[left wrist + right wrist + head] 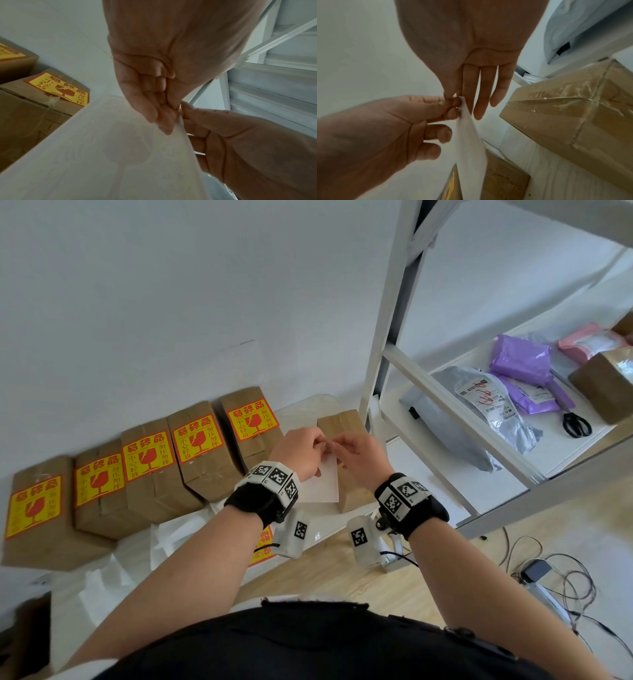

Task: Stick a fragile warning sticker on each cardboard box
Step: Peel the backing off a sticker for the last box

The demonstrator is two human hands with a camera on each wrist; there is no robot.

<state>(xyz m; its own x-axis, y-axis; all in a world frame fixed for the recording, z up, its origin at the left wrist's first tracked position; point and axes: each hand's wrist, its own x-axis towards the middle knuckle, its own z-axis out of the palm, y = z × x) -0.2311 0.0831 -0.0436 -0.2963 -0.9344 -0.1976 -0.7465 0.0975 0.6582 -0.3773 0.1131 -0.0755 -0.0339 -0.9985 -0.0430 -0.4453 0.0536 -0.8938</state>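
Observation:
Several taped cardboard boxes (150, 470) stand in a row along the wall, each with a yellow and red fragile sticker (198, 440) on top. One unlabelled box (342, 426) (573, 108) stands to their right, by the shelf post. Over it I hold a fragile sticker sheet (323, 482) (120, 155) (469, 148), its white back towards me. My left hand (320, 445) (169, 121) pinches its top corner. My right hand (337, 444) (453, 98) pinches the same corner with thumb and forefinger, its other fingers straight.
A white metal shelf rack (455, 419) stands close on the right, with parcels (520, 361) and scissors (575, 422) on it. Loose white backing papers (178, 537) and another sticker (263, 542) lie on the table (308, 405). Cables (555, 573) trail on the floor.

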